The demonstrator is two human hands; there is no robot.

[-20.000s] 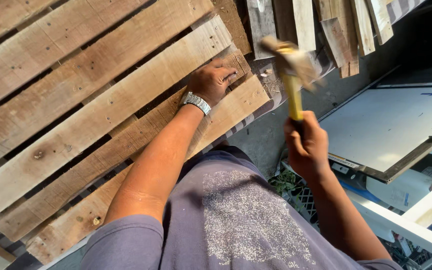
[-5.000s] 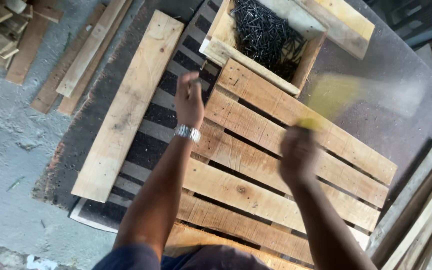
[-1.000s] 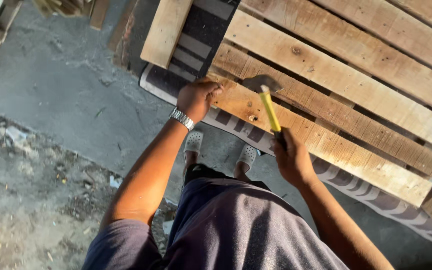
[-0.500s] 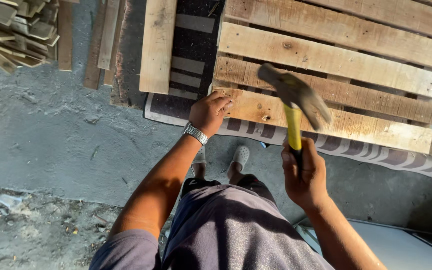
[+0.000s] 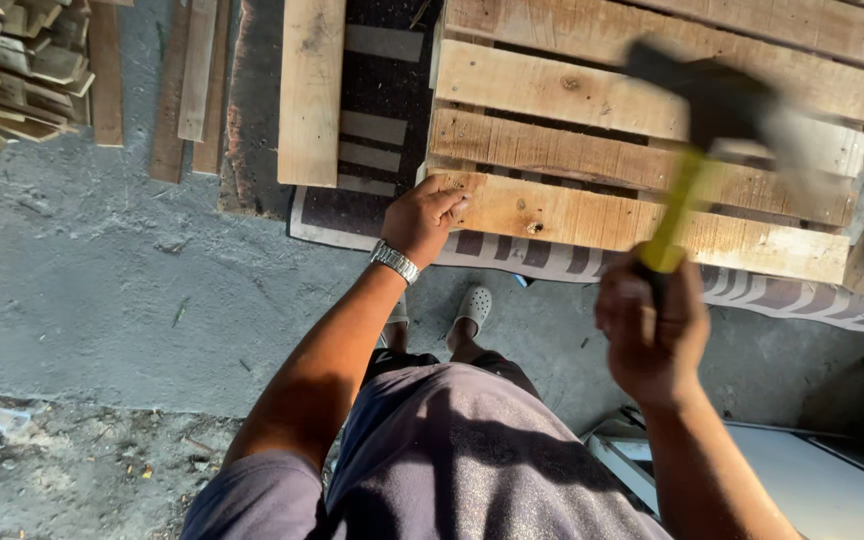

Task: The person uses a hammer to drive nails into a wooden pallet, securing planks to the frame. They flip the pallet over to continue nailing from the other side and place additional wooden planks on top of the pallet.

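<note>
The right hand (image 5: 652, 330) is clenched round the yellow handle of a blurred hammer (image 5: 697, 150) raised above the wooden pallet (image 5: 642, 215), while the left hand (image 5: 424, 215), fingers curled, presses on the corner of the pallet's nearest slat.

loose plank (image 5: 310, 90) left of pallet (image 5: 652, 130); both on mat (image 5: 372, 200).
</note>
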